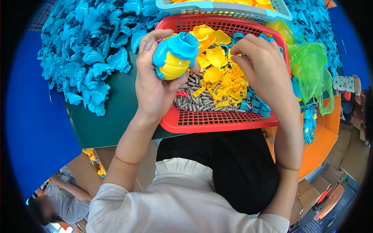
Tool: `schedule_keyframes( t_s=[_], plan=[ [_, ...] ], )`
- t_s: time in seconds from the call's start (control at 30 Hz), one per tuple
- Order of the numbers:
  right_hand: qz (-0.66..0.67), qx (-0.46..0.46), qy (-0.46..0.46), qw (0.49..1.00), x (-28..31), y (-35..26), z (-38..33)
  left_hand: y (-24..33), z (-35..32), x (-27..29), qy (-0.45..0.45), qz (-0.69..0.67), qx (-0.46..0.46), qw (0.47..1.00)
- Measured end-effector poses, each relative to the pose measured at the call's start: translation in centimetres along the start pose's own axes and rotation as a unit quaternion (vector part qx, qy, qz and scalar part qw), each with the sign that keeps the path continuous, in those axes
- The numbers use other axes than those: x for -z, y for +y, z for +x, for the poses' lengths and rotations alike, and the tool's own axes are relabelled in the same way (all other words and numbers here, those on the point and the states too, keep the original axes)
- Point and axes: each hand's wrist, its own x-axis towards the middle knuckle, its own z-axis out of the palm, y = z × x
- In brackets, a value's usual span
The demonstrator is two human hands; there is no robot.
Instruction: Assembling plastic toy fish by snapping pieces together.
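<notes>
My left hand [149, 87] is wrapped round a rounded blue-and-yellow plastic toy part [173, 64], holding it with its open blue collar upward above the left side of a red basket [221, 127]. Over the basket's right side, my right hand [266, 64] is bent with thumb and fingertips drawn together; anything between them is too small or hidden. Beneath it lie yellow plastic pieces [215, 56], some cupped like shells, some small. Short metal cylinders [194, 103] cover the near left of the basket. Blue ring-shaped parts [262, 108] gather along its right side.
A large heap of blue plastic shells [93, 54] covers the table's left. Behind the red basket stands a light-blue basket [225, 7] of yellow parts. Right of it hangs a green plastic bag [311, 66]. Another person [70, 194] sits at lower left.
</notes>
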Motion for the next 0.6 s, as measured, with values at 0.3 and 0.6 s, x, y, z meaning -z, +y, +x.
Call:
schedule_keyframes(
  t_s=[0.3, 0.6],
  plan=[
    [-0.055, 0.002, 0.014, 0.998, -2.6, 1.4, 1.8, 0.0, -0.3, 0.3, -0.029, 0.039, 0.016, 0.999],
    [0.05, -0.052, 0.131, 0.989, -1.9, 1.0, 1.6, 0.0, -0.7, -0.2, -0.058, 0.164, 0.066, 0.983]
  ],
)
